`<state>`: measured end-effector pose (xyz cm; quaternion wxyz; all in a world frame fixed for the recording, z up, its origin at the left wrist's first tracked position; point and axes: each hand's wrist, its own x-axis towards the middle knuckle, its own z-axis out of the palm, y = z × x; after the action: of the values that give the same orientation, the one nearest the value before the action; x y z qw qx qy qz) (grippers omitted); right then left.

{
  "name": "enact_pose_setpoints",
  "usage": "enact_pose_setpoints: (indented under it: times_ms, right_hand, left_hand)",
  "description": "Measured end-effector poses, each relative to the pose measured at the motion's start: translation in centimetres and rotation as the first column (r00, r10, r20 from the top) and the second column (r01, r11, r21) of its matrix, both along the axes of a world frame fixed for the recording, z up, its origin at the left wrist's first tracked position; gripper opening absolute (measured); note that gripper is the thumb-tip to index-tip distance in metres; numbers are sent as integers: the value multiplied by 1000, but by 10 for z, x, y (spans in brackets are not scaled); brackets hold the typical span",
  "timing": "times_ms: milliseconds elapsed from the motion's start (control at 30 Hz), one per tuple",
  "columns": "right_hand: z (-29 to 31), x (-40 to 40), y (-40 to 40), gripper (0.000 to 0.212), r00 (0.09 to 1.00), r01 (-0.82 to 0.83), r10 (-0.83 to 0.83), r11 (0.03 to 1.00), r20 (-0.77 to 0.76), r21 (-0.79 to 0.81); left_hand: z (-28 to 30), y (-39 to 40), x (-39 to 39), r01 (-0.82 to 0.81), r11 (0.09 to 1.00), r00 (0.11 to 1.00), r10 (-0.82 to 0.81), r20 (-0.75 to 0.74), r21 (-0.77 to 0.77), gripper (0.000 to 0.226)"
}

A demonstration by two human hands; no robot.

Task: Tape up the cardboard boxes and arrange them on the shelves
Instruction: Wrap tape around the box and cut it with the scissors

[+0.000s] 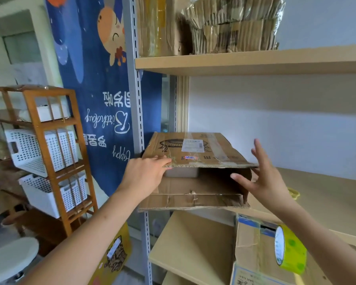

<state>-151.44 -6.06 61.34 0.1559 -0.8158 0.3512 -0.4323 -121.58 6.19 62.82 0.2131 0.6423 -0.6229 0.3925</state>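
Left hand (146,173) flat against the box (195,159), right hand (263,177) spread beside it, grasping nothing; tape roll (290,249) lower right, shelf (327,194) beneath.

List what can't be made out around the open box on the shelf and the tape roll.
- Inside of the cardboard box, head view: its top flap and shadow hide most of it; only a grey shape shows.
- Left hand fingertips: tucked under that flap's edge.
- Shipping label: print too small to read.
- Tape roll: the right forearm passes behind it; what carries it is unclear.
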Motion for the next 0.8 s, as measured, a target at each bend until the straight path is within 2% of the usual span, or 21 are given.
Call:
enact_pose_setpoints:
  times_ms: [33,100,133,200,233,300,367,400,433,500,567,600,667,733,800]
  right_hand:
    - [-3,-7,-4,109,988,-132,119,981,99,138]
    - [-15,-18,-14,107,924,-375,315,855,216,358]
    - [-19,-23,-17,100,903,-430,394,804,173,410]
    - [-27,-23,-21,82,876,-451,479,769,59,452]
    - [-29,-20,-24,77,885,-427,465,779,35,459]
    - [-27,-10,-32,74,956,-231,285,884,-75,407]
    - [-24,1,-40,89,964,6,69,959,-255,282]
    - [-24,8,-44,99,956,63,5,973,-293,222]
    - [-26,16,-47,100,950,115,-53,976,-308,185]
    - [-30,30,-45,83,935,260,-213,955,-284,142]
    - [-38,41,-42,78,910,372,-343,924,-233,93]
    - [-42,45,-43,74,911,388,-365,917,-191,95]
    - [-48,45,-48,81,918,380,-356,915,-173,133]
    - [-45,41,-48,87,937,326,-299,935,-183,139]
    - [-39,35,-43,70,969,209,-184,967,-167,147]
  left_hand:
    - [1,0,1,3,1000,1000,-3,3,4,23]
    - [2,-1,2,9,1000,1000,-9,9,13,22]
    - [2,-2,3,8,1000,1000,-8,6,18,22]
    - [1,-2,5,6,1000,1000,-6,0,23,22]
    - [0,-3,5,7,1000,1000,-7,-2,21,22]
    - [-1,-3,6,15,1000,1000,-15,-16,19,22]
    - [-1,-2,6,32,999,999,-32,-36,9,22]
    - [-2,-2,5,42,999,998,-42,-51,-7,22]
    - [-3,0,3,55,998,996,-57,-75,-30,22]
    - [-4,2,2,100,993,977,-110,-180,-61,27]
    - [-6,8,7,246,968,881,-244,-405,-48,38]
    - [-7,11,11,328,943,806,-308,-505,-51,46]
    - [-14,16,24,383,920,725,-358,-589,-87,65]
    - [-25,16,36,370,928,679,-304,-668,-47,79]
    - [-38,12,39,361,933,681,-267,-682,-5,76]
